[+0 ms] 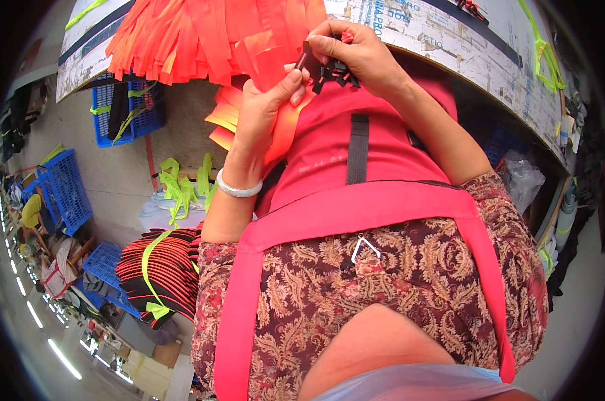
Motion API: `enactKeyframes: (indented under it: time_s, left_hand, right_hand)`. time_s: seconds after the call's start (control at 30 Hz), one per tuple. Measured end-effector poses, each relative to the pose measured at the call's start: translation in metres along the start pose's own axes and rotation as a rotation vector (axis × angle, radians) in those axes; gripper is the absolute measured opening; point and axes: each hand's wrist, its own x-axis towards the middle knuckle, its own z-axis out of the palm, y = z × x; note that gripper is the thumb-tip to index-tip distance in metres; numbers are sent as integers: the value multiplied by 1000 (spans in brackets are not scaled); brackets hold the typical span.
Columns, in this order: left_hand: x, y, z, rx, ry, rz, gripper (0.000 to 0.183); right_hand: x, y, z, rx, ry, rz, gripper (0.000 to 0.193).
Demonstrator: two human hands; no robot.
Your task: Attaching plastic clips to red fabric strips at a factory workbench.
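My left hand [263, 107] is closed, thumb against fingers, with a bright orange fabric strip [290, 130] running through it. Close against its fingertips, my right hand [372, 63] pinches a bunch of small black strap pieces [339, 75], a bit of red showing among them. One narrow black piece [305, 57] stands between the two hands; which hand grips it I cannot tell. A thick pile of orange strips [182, 40] hangs over the table edge just beyond my left hand. More orange strip ends [227, 120] hang beside my left wrist.
The worn white-topped table [422, 37] curves across the far side. At left are a blue crate [125, 110] with yellow-green straps, another blue crate [68, 190], and a tied stack of black-and-red pieces [159, 274]. My pink apron [316, 190] lies below my hands.
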Motion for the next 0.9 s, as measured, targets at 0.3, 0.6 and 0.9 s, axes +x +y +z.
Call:
enactKeyframes:
  time_s: [0.3,0.6,0.9]
  left_hand:
    - [-12,10,-8,111,-35,-54,14]
    - [-25,35,-27,151,-109,-207,17]
    - [-16,32,-31,-90,-222,-311,18]
  right_hand:
    - [-5,-7,0,-78,-73,90,22]
    - [-15,-30,9,-120,-202,151,23]
    - [-12,-29,3,390,-261,542,24]
